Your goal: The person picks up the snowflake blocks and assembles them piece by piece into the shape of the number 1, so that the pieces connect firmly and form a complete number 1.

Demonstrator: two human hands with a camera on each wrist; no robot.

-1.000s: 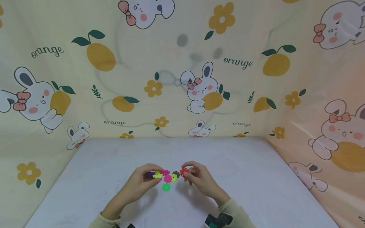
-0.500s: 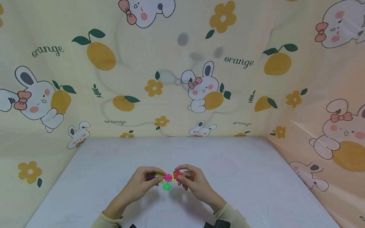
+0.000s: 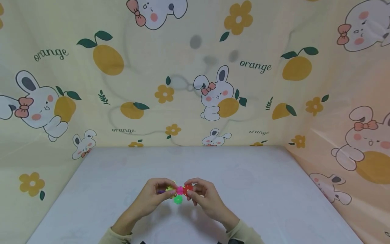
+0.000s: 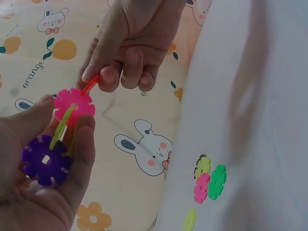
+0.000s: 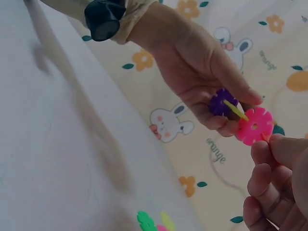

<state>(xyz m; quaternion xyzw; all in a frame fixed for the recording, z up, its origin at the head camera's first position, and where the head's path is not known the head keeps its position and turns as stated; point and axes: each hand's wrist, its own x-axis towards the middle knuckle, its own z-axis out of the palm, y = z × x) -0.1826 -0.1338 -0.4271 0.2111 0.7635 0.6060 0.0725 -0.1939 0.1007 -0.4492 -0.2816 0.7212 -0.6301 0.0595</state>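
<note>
My left hand (image 3: pixel 152 195) grips a short chain of notched plastic snowflake discs. In the left wrist view the chain is a purple disc (image 4: pixel 46 160), a yellow-green disc (image 4: pixel 61 127) seen edge-on and a pink disc (image 4: pixel 74 107) at its far end. Between thumb and index finger my right hand (image 3: pixel 207 196) pinches a red disc (image 3: pixel 188 189). Its edge meets the rim of the pink disc in both wrist views; how deep it sits in a notch is hidden by the fingertips. Both hands are raised above the table.
Several loose discs lie on the white table (image 3: pixel 259 189) below the hands: a green disc (image 4: pixel 217 182), a pink one (image 4: pixel 202 188), yellow ones and a dark one partly covered. A patterned cloth (image 3: pixel 146 61) walls the back and sides.
My right hand has moved left with the red disc, from apart to touching the pink disc. My left hand has shifted slightly, its chain turned so less purple shows in the head view.
</note>
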